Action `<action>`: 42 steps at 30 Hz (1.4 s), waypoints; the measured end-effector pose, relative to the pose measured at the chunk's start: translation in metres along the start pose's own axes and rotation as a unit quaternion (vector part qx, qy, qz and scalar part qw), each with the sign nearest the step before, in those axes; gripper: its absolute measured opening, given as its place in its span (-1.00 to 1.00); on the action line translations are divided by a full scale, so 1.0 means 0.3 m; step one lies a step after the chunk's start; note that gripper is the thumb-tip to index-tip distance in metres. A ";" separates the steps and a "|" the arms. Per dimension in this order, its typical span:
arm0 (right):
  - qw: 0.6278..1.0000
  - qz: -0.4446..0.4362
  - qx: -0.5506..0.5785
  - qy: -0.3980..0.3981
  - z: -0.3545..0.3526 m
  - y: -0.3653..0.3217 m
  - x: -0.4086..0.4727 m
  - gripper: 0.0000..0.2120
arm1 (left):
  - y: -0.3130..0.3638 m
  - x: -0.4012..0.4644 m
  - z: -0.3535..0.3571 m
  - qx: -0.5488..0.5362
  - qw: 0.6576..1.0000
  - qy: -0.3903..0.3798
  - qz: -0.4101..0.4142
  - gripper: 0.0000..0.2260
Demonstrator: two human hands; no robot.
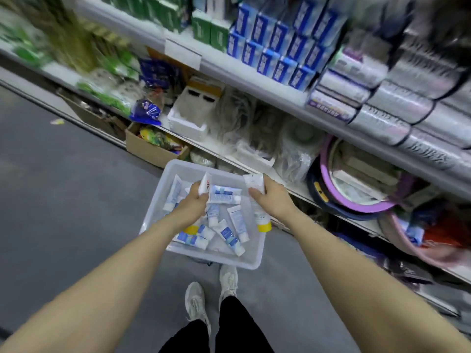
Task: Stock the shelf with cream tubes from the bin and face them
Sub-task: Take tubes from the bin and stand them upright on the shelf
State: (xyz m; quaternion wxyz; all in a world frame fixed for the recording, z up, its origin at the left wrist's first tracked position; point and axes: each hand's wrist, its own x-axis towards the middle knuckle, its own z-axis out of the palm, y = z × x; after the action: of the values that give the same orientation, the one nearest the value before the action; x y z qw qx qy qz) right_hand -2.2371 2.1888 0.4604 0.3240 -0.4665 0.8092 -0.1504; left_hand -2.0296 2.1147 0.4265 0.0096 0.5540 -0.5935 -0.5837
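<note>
The left hand [191,203] holds one white tube [205,184] with its fingers curled around the lower part, so the flat crimped end points up and away from the person. The right hand [269,195] grips a second white tube [254,184], crimp end up above the fingers; a tube end with a yellow cap [264,223] shows just below this hand, but I cannot tell if it belongs to the same tube or to another one. Probably both hands take tubes at the same time so that fewer trips to the shelf are needed.

Directly under the fingers of both hands is the clear plastic bin [175,166], which seems to stand on the floor [63,200] in front of the person's shoes [196,299]. Inside it many cream tubes [230,235] lie loose and crossed over each other, mostly white with blue labels and white caps, so a large part of the stock is not yet moved.

Beyond the fingers, and above them, runs the shelf edge [254,82] with blue boxes [277,54] in rows and green boxes [211,31] to their left. That part is blurred, so where the tubes belong cannot be seen. To the left of the left hand's fingers, against the lowest shelf, stands a cardboard box [150,151] with colourful packets.
</note>
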 end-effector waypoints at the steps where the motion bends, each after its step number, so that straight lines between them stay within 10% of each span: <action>1: 1.000 -0.011 0.000 0.020 -0.046 -0.020 -0.023 -0.69 | 0.037 -0.020 -0.010 0.015 1.000 -0.002 0.010 -0.54; 25: 0.916 -0.148 -0.028 0.372 -1.208 -0.315 -0.604 -0.76 | 1.134 -0.652 -0.069 0.120 0.852 0.147 0.488 -0.53; 42: 0.848 -0.172 0.124 0.485 -1.961 -0.190 -0.524 -0.77 | 1.730 -0.718 0.147 -0.002 0.766 0.246 0.594 -0.58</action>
State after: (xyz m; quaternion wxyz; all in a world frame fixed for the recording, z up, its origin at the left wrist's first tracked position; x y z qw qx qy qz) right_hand -2.5350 2.2585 0.9899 -0.0853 -0.4222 0.7444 -0.5102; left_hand -2.3110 2.1357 0.9145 0.5012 0.2149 -0.7802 -0.3064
